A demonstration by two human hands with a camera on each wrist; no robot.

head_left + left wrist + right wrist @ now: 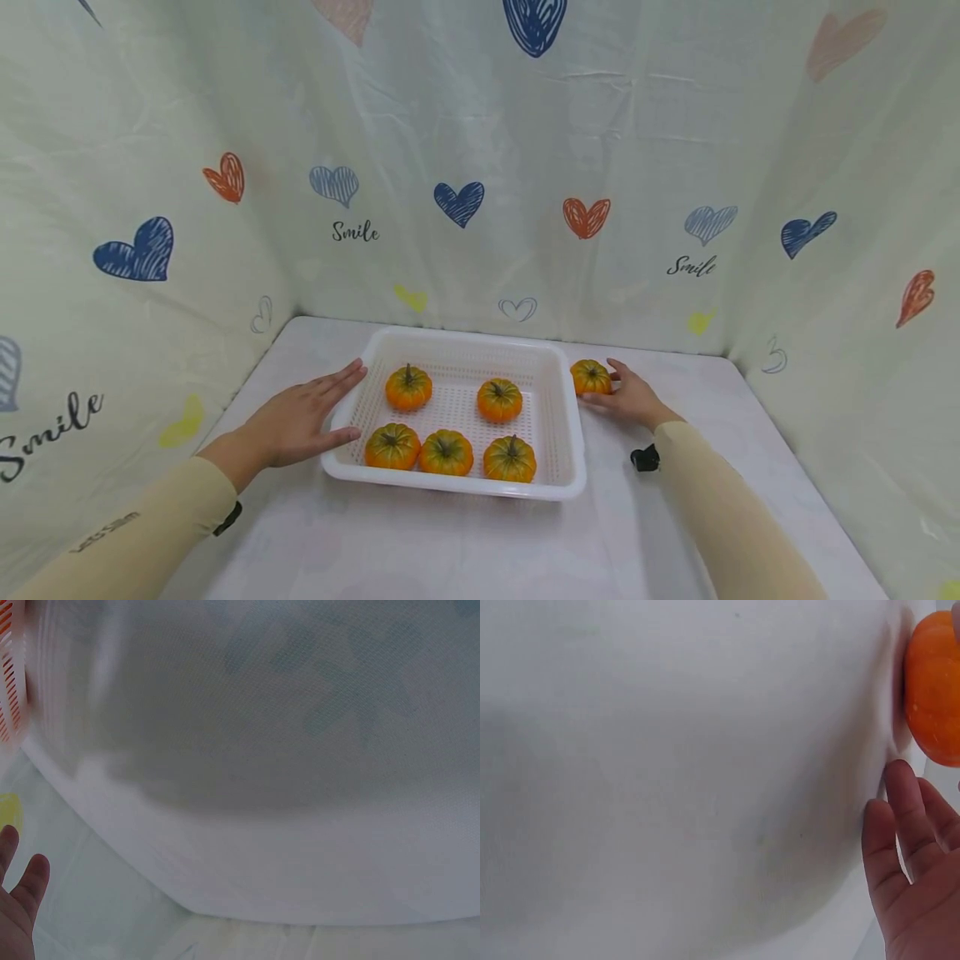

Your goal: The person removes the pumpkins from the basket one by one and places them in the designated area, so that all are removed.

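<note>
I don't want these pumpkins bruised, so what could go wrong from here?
The round pumpkin by the right hand could roll if not held firmly. Moved left, it might knock the white basket close beside it. The left hand is at the basket's left rim; a bump there could set the five pumpkins inside rolling.

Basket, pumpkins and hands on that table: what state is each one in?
White basket, upright and open-topped on the table.
Five pumpkins, whole, inside the basket.
Sixth pumpkin, outside, beside the basket's right side.
Left hand, fingers straight, at the basket's left rim.
Right hand, at the sixth pumpkin; grip unclear.
</note>
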